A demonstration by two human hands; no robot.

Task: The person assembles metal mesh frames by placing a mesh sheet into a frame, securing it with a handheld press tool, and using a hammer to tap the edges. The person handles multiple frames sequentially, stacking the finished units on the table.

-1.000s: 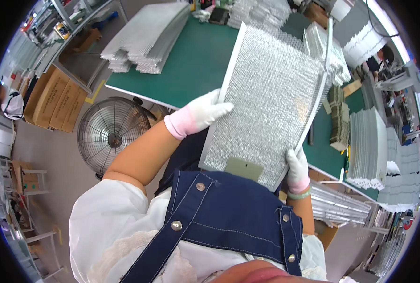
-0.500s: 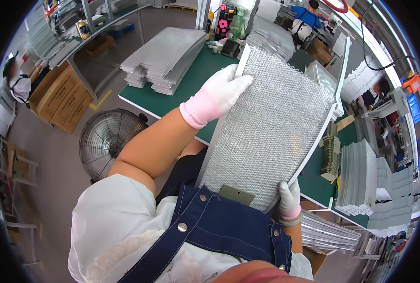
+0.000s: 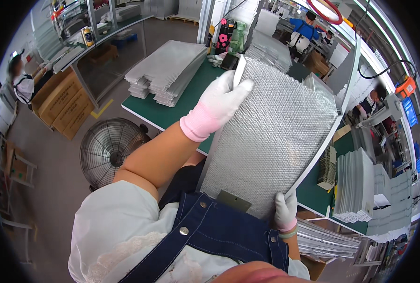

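Observation:
I hold a large silver mesh filter panel [image 3: 276,137] tilted in front of my apron. Pale metal frame strips run along its two long sides, while the mesh shows bare at the far end. My left hand [image 3: 223,100], in a white glove with a pink cuff, is closed round the left strip near its far end. Lower down, my right hand [image 3: 285,211], gloved too, grips the right edge near my body; some of its fingers are hidden behind the panel. A small grey-green plate [image 3: 234,201] with a hole sits at the panel's near end.
Stacked mesh sheets [image 3: 170,66] lie on the green table [image 3: 146,109]. To the right stand a row of frame strips [image 3: 353,184] and a block of small metal plates [image 3: 327,167]. A floor fan [image 3: 113,153] is at my left. Co-workers sit farther off.
The view has shifted slightly, so the table and stacks appear a little lower. Both hands keep their hold on the mesh filter panel, which has hardly moved.

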